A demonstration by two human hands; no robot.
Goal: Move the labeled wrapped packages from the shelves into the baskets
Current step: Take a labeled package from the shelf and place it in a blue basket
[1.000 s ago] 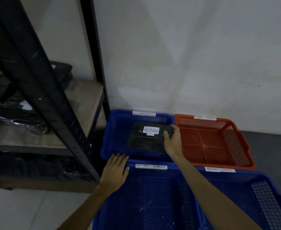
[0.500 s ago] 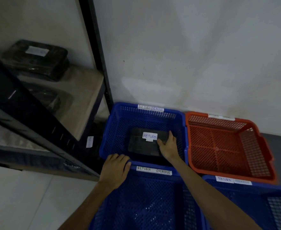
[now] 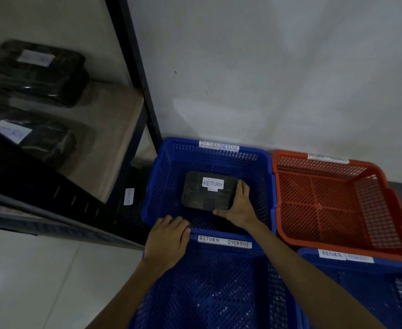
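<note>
Fingers point(image 3: 242, 189) of my right hand point(image 3: 239, 207) wrap the right end of the RETURN package point(image 3: 208, 191), low inside the far blue basket point(image 3: 209, 148); left hand point(image 3: 169, 238) flat on its near rim.

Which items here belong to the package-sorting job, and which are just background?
Job: black wrapped package labelled RETURN; far blue plastic basket; right hand; left hand; two labelled black packages on the shelf.
Background: white wall; pale tiled floor.
</note>
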